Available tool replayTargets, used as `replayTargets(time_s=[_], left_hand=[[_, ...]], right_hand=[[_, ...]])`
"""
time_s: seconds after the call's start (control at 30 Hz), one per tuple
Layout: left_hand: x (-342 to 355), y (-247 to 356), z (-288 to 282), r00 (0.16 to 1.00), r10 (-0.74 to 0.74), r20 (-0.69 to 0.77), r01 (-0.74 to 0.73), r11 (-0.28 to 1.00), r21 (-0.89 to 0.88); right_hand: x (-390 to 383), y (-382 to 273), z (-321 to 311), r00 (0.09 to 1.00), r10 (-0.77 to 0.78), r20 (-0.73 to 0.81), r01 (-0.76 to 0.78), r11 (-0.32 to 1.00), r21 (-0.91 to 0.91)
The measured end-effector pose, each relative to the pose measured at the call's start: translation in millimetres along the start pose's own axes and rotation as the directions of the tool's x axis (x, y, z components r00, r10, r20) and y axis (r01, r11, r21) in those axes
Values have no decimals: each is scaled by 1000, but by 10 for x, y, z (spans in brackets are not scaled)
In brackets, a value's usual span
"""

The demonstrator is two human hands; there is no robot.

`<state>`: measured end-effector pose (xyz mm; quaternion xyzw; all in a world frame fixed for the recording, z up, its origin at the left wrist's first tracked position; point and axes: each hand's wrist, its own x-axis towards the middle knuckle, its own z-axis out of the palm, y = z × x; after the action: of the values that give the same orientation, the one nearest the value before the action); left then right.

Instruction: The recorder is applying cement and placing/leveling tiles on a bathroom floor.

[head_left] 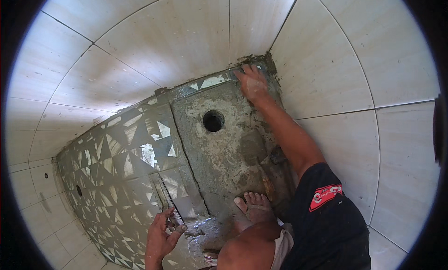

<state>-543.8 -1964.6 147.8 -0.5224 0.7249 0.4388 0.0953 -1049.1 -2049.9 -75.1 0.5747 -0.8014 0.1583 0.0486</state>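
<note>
Tiled corner – left hand (161, 235) grips notched trowel (173, 201), blade pointing up-left; right hand (252, 83) on mortar (224, 153).

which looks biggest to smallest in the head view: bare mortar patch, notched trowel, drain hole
1. bare mortar patch, by far the largest.
2. notched trowel, held in the left hand; it lies nearer the camera, so it may look larger than it is.
3. drain hole, the smallest.

Bare mortar bed (224, 153) lies open around the drain hole (213, 121); tiled walls (326, 60) hem the corner
</note>
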Motion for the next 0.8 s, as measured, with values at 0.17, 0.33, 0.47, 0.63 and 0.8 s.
replayTargets(time_s=[0.17, 0.33, 0.47, 0.63, 0.8], left_hand=[[16, -18, 13, 1000, 6, 15, -5, 1000, -17], [39, -10, 8, 1000, 22, 19, -22, 1000, 17], [58, -22, 20, 1000, 16, 25, -15, 1000, -6], [64, 6, 20, 999, 21, 26, -21, 1000, 4], [77, 20, 32, 999, 23, 34, -22, 1000, -16]], right_hand=[[55, 93, 109, 996, 62, 71, -62, 998, -4], [84, 47, 28, 979, 96, 179, -99, 995, 7], [90, 45, 13, 983, 91, 163, -93, 996, 8], [99, 43, -2, 977, 128, 168, -131, 991, 6], [56, 102, 13, 980, 117, 164, -117, 993, -11]])
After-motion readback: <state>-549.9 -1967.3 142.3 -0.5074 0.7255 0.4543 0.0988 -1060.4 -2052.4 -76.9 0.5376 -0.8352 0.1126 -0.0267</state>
